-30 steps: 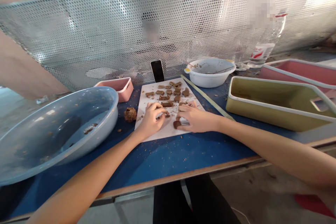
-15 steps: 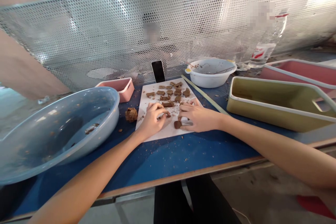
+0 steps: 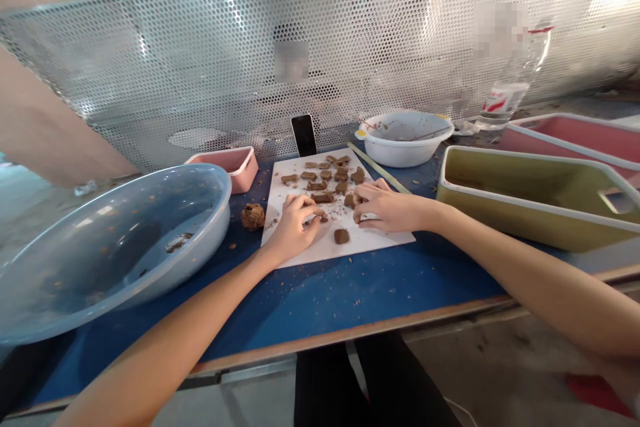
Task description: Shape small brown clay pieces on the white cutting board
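On a white board (image 3: 305,255) lie several brown clay-like pieces, some elongated or notched. My left hand (image 3: 294,228) rests at the board's left side, its thumb and fingertips closed around a small brown lump (image 3: 323,217). A squarish brown block (image 3: 341,236) lies by itself near the board's front edge, touched by neither hand. My right hand (image 3: 383,208) is over the board's right side, fingers bent and apart, with no piece visible in its grasp. Its fingertips are beside another brown piece (image 3: 349,200), and whether they touch it is unclear.
A large blue basin (image 3: 200,240) stands left, with a rough brown ball (image 3: 253,217) and a pink box (image 3: 245,177) nearby. Behind the board leans a phone (image 3: 304,135). A white basin (image 3: 400,153), a pale strip (image 3: 377,168), an olive bin (image 3: 500,213) and a bottle (image 3: 505,97) are right.
My right hand has let go of the squarish brown block and moved up and to the right. The block stays on the board, now fully visible. My left hand has barely moved.
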The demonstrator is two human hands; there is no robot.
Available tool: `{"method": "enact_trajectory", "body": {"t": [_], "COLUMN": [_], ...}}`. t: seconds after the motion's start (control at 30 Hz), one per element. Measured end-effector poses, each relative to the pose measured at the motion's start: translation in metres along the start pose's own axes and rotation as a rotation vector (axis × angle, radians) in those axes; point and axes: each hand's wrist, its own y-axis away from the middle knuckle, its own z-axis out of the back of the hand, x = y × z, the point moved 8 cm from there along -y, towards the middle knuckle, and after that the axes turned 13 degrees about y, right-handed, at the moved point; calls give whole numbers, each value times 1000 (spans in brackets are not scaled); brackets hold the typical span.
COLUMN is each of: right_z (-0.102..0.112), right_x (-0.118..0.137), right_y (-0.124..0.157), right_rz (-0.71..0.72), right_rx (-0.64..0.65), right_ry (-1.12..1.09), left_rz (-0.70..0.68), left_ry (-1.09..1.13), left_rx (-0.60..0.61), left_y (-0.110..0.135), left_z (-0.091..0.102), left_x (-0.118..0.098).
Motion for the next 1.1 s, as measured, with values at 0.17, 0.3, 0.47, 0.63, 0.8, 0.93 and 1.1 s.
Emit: {"method": "enact_trajectory", "body": {"t": [0.17,0.3,0.47,0.63,0.8,0.93,1.1], "right_z": [3,2,6,12,19,18,18], "right_x": [0,0,0,2,6,8,9], "right_y": [-4,-6,-5,-7,-6,-4,-1], "right_rz": [-67,-116,-109,-118,-157,-161,-109], "right_rx": [-56,-120,-232,-214,-240,-296,-397], "right_ry": [-186,-239,-195,-235,-274,-331,-350], "left_rz": [-27,-45,-39,-28,-40,-29,-11], "left_ry": [-6,-2,7,4,3,4,-4], "left_rx": [-8,-10,-3,6,0,8,27], "left_y": [1,1,0,0,0,0,0], "left_z": [-1,-1,-1,-2,-1,-2,-3], "left_x": [0,-2,-2,0,-2,-2,0]}}
